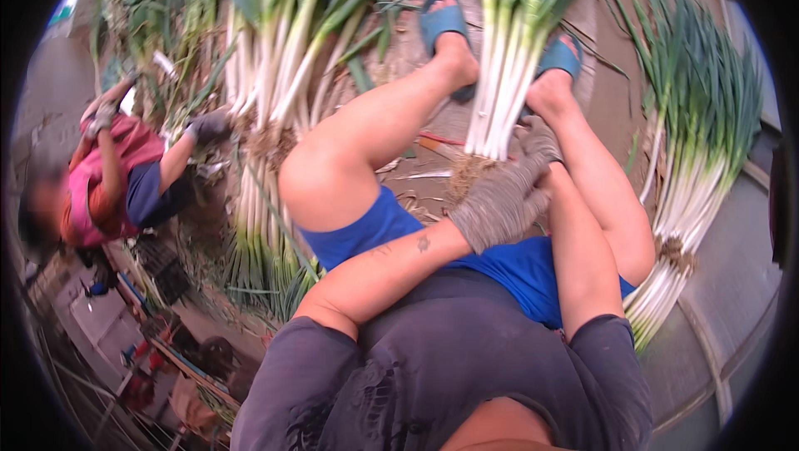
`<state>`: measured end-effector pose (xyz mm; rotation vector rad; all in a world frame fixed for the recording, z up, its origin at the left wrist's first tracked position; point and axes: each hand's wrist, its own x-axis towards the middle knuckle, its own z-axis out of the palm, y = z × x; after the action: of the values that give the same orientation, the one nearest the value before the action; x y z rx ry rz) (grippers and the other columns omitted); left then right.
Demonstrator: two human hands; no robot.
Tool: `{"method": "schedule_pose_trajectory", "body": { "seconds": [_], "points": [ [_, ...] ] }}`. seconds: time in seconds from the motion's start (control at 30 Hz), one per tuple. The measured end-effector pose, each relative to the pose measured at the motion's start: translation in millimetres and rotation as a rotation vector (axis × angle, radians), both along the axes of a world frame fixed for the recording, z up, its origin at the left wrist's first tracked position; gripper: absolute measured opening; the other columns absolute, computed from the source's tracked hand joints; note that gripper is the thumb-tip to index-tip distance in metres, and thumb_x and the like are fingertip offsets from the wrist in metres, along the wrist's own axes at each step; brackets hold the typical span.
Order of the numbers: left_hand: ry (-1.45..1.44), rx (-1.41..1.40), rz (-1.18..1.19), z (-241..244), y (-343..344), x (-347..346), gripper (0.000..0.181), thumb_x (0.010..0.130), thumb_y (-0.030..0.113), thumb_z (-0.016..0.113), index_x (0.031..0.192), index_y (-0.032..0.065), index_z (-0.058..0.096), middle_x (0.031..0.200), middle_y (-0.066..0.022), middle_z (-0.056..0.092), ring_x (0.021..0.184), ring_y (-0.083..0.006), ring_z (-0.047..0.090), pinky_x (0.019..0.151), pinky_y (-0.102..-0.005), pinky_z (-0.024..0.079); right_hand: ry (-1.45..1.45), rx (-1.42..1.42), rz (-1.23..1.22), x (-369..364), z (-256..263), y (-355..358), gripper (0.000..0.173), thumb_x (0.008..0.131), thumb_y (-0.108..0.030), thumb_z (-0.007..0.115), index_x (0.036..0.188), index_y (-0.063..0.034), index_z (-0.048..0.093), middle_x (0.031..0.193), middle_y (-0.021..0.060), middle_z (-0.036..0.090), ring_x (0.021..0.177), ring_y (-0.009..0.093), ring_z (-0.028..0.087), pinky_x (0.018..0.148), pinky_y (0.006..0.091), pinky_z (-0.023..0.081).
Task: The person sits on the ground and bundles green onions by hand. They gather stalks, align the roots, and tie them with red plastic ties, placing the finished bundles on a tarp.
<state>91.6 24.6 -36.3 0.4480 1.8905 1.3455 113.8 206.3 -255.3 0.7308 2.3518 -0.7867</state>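
Note:
A bunch of long green onions (502,89) lies between my lower legs, its leaves pointing away and its brown roots (471,175) towards me. My right hand (538,138), in a grey knit glove, is beside the white root end of the bunch; whether its fingers touch the stalks is not clear. My left hand (502,204), in the same kind of glove, reaches across my lap to the right wrist. Its fingers lie at the cuff of the right glove, and part of its grasp is hidden. The bunch's root ends are just beyond my left hand.
Further bunches of green onions (274,70) are piled at left, with more stacked along the right (693,157). At far left a co-worker in a pink apron (125,151) has a gloved hand (209,126) by the pile. Loose leaves and a red strip (440,138) litter the ground.

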Motion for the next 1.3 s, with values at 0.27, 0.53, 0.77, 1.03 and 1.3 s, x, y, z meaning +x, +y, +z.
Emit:
{"method": "schedule_pose_trajectory", "body": {
  "seconds": [0.27, 0.53, 0.77, 1.03, 1.3],
  "points": [
    [0.391, 0.214, 1.272, 70.0, -272.3, -98.4, 0.013, 0.1, 0.015, 0.052, 0.098, 0.0063, 0.061, 0.081, -0.0038, 0.065, 0.068, -0.0143, 0.062, 0.066, -0.0253, 0.051, 0.209, -0.338, -0.343, 4.5, 61.2, 10.3, 0.038, 0.095, -0.018, 0.059, 0.129, -0.0028, 0.051, 0.107, 0.0069, 0.061, 0.078, 0.013, 0.064, 0.053, 0.0238, 0.045],
    [0.485, -1.012, 0.677, -151.2, -411.1, -130.5, 0.036, 0.086, 0.029, 0.06, 0.116, 0.0082, 0.059, 0.101, -0.0202, 0.066, 0.099, -0.038, 0.062, 0.089, -0.0448, 0.048, 0.072, -0.343, -0.317, 28.6, 77.3, -18.6, 0.036, 0.096, -0.014, 0.057, 0.13, -0.0037, 0.05, 0.102, 0.0061, 0.061, 0.078, 0.012, 0.063, 0.055, 0.0236, 0.046],
    [0.626, -1.419, 0.398, -208.2, -364.2, -160.8, 0.042, 0.088, 0.019, 0.056, 0.129, 0.0122, 0.051, 0.117, -0.0186, 0.057, 0.109, -0.0356, 0.058, 0.091, -0.0474, 0.047, 0.122, -0.285, -0.177, 52.8, 58.0, -10.7, 0.035, 0.095, -0.009, 0.057, 0.128, 0.0011, 0.05, 0.095, 0.0061, 0.061, 0.076, 0.011, 0.059, 0.06, 0.0254, 0.049],
    [0.566, -1.249, 0.204, -133.4, -355.5, -157.0, 0.03, 0.091, 0.022, 0.053, 0.116, 0.0051, 0.056, 0.09, -0.0145, 0.065, 0.087, -0.0288, 0.065, 0.079, -0.0436, 0.05, 0.163, -0.309, -0.216, 42.8, 95.3, -28.0, 0.035, 0.091, -0.006, 0.06, 0.125, 0.0024, 0.053, 0.101, 0.0093, 0.063, 0.093, 0.015, 0.061, 0.081, 0.0276, 0.052],
    [-1.097, 0.202, 0.599, -14.2, -392.2, -115.7, 0.033, 0.097, 0.037, 0.057, 0.113, 0.0082, 0.054, 0.075, -0.0001, 0.051, 0.05, -0.008, 0.045, 0.041, -0.022, 0.038, 0.322, -0.568, -0.178, 28.5, 166.3, -84.9, 0.03, 0.092, -0.004, 0.06, 0.121, 0.0024, 0.055, 0.105, 0.0107, 0.065, 0.1, 0.015, 0.062, 0.086, 0.0275, 0.051]
  ]
}}
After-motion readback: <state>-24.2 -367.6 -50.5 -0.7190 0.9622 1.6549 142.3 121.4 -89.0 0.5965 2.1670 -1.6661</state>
